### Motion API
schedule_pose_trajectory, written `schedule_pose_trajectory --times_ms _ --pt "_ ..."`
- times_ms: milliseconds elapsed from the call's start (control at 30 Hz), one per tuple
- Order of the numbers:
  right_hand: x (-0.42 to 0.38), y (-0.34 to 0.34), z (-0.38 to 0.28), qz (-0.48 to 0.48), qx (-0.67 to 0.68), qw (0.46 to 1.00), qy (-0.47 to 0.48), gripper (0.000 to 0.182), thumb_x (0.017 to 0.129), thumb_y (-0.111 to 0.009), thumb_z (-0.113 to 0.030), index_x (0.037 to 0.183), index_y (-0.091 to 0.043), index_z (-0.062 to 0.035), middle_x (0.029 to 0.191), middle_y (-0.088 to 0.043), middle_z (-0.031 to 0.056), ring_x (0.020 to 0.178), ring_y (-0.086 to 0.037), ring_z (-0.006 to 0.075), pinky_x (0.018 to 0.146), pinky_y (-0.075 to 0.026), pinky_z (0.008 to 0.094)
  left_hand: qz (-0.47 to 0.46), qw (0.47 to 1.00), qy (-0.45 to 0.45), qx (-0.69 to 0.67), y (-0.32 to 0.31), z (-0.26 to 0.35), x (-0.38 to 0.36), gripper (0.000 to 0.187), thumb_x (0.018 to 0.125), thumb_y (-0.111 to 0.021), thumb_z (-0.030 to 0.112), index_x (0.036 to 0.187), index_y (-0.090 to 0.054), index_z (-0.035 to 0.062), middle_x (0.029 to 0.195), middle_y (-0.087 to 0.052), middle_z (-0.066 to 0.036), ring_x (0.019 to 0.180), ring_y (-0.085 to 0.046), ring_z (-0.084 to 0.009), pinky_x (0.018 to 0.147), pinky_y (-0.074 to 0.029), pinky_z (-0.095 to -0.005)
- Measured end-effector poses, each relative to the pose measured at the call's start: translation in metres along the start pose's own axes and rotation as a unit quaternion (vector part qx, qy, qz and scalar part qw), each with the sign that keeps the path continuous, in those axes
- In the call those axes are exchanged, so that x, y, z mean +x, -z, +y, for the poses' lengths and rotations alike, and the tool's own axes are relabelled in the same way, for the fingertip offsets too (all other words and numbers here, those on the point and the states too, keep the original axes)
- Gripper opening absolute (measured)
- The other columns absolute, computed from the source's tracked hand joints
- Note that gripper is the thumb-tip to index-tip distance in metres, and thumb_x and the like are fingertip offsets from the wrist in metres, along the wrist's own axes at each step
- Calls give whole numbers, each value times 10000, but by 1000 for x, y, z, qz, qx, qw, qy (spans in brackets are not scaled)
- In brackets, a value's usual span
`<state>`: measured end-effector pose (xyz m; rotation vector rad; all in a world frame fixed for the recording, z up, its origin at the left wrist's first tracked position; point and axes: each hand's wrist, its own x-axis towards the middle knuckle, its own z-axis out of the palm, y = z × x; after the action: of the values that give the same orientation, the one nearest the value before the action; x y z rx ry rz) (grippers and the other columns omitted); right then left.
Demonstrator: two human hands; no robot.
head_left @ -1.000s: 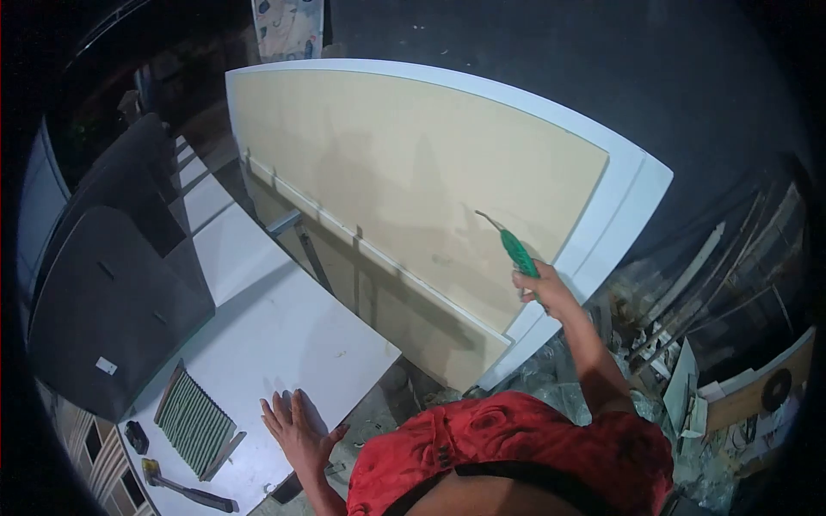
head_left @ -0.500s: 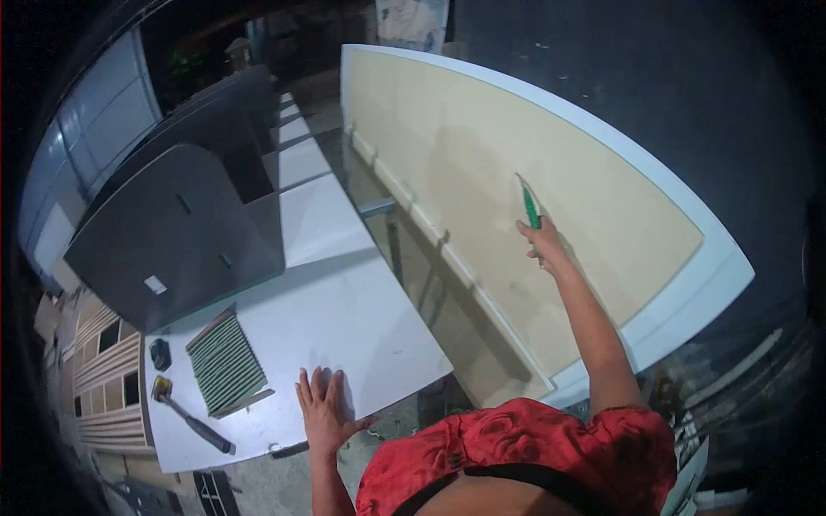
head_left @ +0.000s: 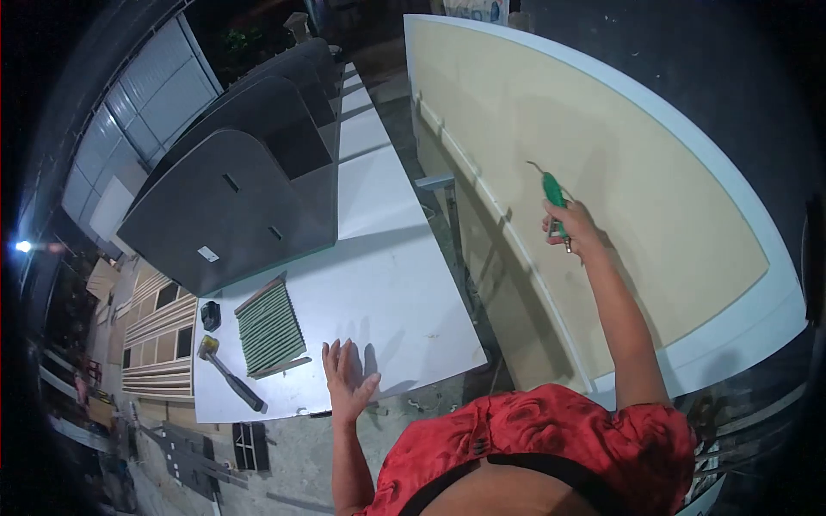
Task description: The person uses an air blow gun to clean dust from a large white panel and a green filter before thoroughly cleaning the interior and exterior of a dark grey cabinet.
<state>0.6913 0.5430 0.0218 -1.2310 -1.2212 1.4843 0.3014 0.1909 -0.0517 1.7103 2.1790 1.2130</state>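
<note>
Left hand (head_left: 347, 391), fingers loosely spread, at the white table (head_left: 413, 297), contact unclear; right hand (head_left: 575, 230), fingers curled, grips and partly hides the green blow gun (head_left: 553, 191) before the cream panel (head_left: 658, 193), farther from its right end than earlier

Table (head_left: 404, 284): left of the large panel (head_left: 619, 146)
Upright assemblies (head_left: 249, 189): on the table, in a row running back from its near section
Slatted mat (head_left: 271, 331): on the table, before the nearest assembly
Block (head_left: 210, 316): on the table, left of the slatted mat
Mallet (head_left: 231, 374): on the table, before the block, handle toward the near edge
Left hand (head_left: 348, 383): at the table's near edge, right of the slatted mat
Blow gun (head_left: 553, 191): in the right hand (head_left: 578, 230), before the large panel
Wall (head_left: 723, 69): behind the large panel
</note>
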Motion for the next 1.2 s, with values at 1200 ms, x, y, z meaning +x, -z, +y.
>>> schedule_pose_trajectory --times_ms 1200 --pt "141 -249 30 -175 -138 975 -2 496 795 -691 -400 884 -539 64 733 -575 153 615 -595 265 465 -477 418 52 954 107 274 -17 -14 7 652 783 -688 463 1195 -536 -19 1318 -426 -272 1318 -250 -495 1059 -257 -585"
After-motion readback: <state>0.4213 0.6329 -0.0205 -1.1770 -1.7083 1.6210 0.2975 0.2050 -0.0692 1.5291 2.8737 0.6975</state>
